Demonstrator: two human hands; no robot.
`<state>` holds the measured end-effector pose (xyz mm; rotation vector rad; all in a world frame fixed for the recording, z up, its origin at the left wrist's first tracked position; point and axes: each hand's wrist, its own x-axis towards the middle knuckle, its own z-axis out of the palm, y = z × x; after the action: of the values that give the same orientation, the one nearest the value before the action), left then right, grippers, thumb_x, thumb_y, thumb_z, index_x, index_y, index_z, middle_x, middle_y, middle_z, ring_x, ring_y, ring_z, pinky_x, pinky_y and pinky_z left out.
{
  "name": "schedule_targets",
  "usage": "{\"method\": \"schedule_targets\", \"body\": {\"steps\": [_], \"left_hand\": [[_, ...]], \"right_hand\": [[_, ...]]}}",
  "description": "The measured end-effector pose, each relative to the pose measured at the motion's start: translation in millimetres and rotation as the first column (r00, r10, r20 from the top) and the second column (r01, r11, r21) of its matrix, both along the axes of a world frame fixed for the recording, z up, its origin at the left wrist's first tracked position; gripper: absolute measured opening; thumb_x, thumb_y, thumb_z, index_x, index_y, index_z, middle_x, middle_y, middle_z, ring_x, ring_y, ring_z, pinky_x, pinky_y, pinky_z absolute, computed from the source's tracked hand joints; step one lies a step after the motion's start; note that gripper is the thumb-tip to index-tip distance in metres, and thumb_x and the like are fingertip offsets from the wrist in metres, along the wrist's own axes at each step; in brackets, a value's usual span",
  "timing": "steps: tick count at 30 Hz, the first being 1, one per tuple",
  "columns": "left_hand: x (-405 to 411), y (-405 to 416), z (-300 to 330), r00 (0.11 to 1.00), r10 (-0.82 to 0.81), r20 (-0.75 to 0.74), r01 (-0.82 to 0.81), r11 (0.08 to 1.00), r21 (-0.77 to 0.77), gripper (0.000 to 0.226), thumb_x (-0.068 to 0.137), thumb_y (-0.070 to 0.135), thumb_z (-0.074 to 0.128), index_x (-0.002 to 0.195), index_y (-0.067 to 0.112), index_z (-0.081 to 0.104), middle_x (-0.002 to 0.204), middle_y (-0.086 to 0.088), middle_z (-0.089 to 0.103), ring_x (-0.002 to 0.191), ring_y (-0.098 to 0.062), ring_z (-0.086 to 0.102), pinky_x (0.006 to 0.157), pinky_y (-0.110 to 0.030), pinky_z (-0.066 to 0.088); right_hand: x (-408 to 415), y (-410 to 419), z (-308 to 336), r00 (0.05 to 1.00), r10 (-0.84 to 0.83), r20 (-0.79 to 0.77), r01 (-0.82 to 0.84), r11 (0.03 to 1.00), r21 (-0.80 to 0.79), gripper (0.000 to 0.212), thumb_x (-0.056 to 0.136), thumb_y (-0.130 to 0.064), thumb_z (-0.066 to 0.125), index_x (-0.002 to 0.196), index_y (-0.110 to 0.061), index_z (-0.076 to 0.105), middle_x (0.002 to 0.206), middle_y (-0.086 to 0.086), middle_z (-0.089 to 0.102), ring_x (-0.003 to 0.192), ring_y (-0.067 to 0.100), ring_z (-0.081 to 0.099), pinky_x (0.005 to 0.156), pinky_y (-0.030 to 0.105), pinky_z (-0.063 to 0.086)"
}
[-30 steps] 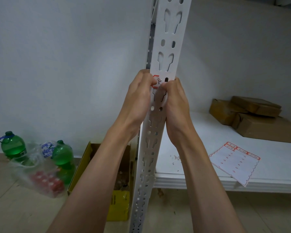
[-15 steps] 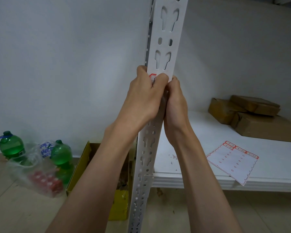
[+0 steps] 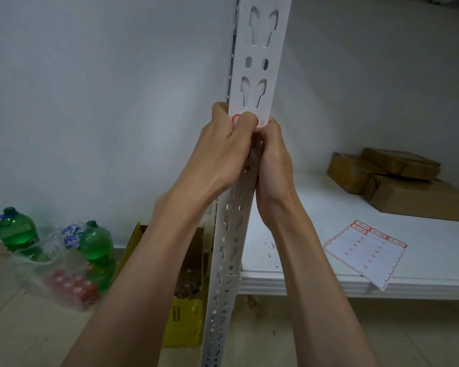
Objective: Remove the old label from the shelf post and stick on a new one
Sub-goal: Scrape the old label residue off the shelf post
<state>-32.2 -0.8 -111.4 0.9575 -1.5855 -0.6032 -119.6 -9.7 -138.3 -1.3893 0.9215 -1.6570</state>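
Head view: both forearms reach up, the left hand and right hand curled around the white shelf post, fingertips pinching its red-edged label.

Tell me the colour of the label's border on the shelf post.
Red, on the label in the head view.

Two bare forearms, no sleeves in view. No watch, no bracelet, no ring, no glove. Left hand lean, tendons ridged along its back below the fingers. Right hand likewise, tendons raised at the wrist below the fingers. Nails hidden. No markings to be seen anywhere.
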Motion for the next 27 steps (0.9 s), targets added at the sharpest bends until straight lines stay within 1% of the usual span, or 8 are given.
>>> {"method": "schedule_targets", "body": {"steps": [2, 4, 8, 10, 13, 18, 22, 27], "left_hand": [[-0.9, 0.6, 0.8, 1.000, 0.010, -0.002, -0.010, 1.000, -0.005, 0.018, 0.101, 0.030, 0.039, 0.085, 0.021, 0.038, 0.072, 0.007, 0.045, 0.046, 0.007, 0.045, 0.041, -0.010, 0.033], [-1.2, 1.1, 1.6, 1.000, 0.020, 0.004, -0.019, 1.000, -0.013, 0.021, 0.100, 0.030, 0.041, 0.081, 0.023, 0.036, 0.072, 0.008, 0.045, 0.046, 0.008, 0.045, 0.041, -0.010, 0.033], [-0.9, 1.6, 2.3, 1.000, 0.014, 0.008, -0.014, 1.000, -0.023, 0.017, 0.100, 0.029, 0.042, 0.085, 0.021, 0.039, 0.072, 0.007, 0.047, 0.047, 0.008, 0.047, 0.042, -0.008, 0.034], [-1.4, 1.7, 2.3, 1.000, 0.017, 0.010, -0.017, 1.000, -0.026, 0.015, 0.101, 0.029, 0.042, 0.090, 0.019, 0.040, 0.073, 0.007, 0.048, 0.047, 0.009, 0.047, 0.042, -0.009, 0.035], [-1.8, 1.2, 1.8, 1.000, 0.015, 0.001, -0.015, 1.000, -0.027, 0.015, 0.100, 0.027, 0.042, 0.089, 0.017, 0.041, 0.072, 0.007, 0.048, 0.046, 0.006, 0.047, 0.041, -0.009, 0.034], [-1.2, 1.5, 2.7, 1.000, 0.016, 0.009, -0.016, 1.000, -0.018, 0.014, 0.101, 0.027, 0.040, 0.096, 0.014, 0.042, 0.075, 0.006, 0.050, 0.047, 0.008, 0.048, 0.042, -0.010, 0.036], [-0.9, 2.4, 2.9, 1.000, 0.026, -0.010, -0.026, 1.000, -0.008, 0.019, 0.101, 0.025, 0.035, 0.083, 0.020, 0.037, 0.075, 0.006, 0.046, 0.047, 0.007, 0.045, 0.041, -0.009, 0.033], [-2.6, 2.8, 3.2, 0.999, 0.031, -0.036, -0.031, 0.999, 0.011, 0.020, 0.100, 0.028, 0.038, 0.082, 0.019, 0.038, 0.075, 0.005, 0.047, 0.046, 0.008, 0.047, 0.040, -0.008, 0.034]], "right_hand": [[0.6, -0.9, -0.3, 1.000, -0.001, -0.005, 0.001, 1.000, -0.006, 0.060, 0.087, -0.043, 0.039, 0.121, 0.005, 0.051, 0.126, 0.030, 0.051, 0.095, 0.019, 0.055, 0.083, 0.037, 0.050], [1.3, -2.1, -0.1, 1.000, 0.004, -0.005, -0.004, 1.000, -0.008, 0.059, 0.088, -0.042, 0.041, 0.120, 0.005, 0.051, 0.127, 0.031, 0.050, 0.096, 0.021, 0.054, 0.084, 0.039, 0.049], [2.2, -2.3, 1.5, 1.000, -0.008, -0.006, 0.008, 1.000, -0.002, 0.063, 0.084, -0.046, 0.043, 0.120, 0.005, 0.053, 0.128, 0.029, 0.051, 0.101, 0.030, 0.058, 0.086, 0.043, 0.051], [2.0, -2.0, 1.4, 1.000, -0.015, -0.005, 0.015, 1.000, -0.001, 0.064, 0.084, -0.045, 0.042, 0.121, 0.006, 0.052, 0.128, 0.029, 0.052, 0.099, 0.029, 0.058, 0.082, 0.038, 0.050], [1.9, -2.8, 0.9, 1.000, -0.025, -0.015, 0.025, 1.000, 0.006, 0.064, 0.085, -0.043, 0.040, 0.121, 0.009, 0.050, 0.129, 0.030, 0.050, 0.109, 0.041, 0.055, 0.082, 0.038, 0.047], [2.4, 1.0, 2.1, 0.999, -0.030, -0.021, 0.029, 1.000, -0.003, 0.061, 0.085, -0.042, 0.039, 0.119, 0.008, 0.051, 0.126, 0.029, 0.051, 0.095, 0.022, 0.054, 0.080, 0.037, 0.048], [2.5, 1.8, 1.9, 0.999, -0.030, -0.018, 0.030, 1.000, -0.003, 0.054, 0.085, -0.039, 0.038, 0.116, 0.004, 0.052, 0.108, 0.025, 0.055, 0.092, 0.020, 0.052, 0.080, 0.039, 0.046], [3.7, 2.4, 1.6, 0.999, -0.044, -0.029, 0.043, 0.999, -0.028, 0.058, 0.086, -0.041, 0.038, 0.117, 0.007, 0.051, 0.120, 0.031, 0.052, 0.091, 0.018, 0.052, 0.077, 0.033, 0.047]]}}
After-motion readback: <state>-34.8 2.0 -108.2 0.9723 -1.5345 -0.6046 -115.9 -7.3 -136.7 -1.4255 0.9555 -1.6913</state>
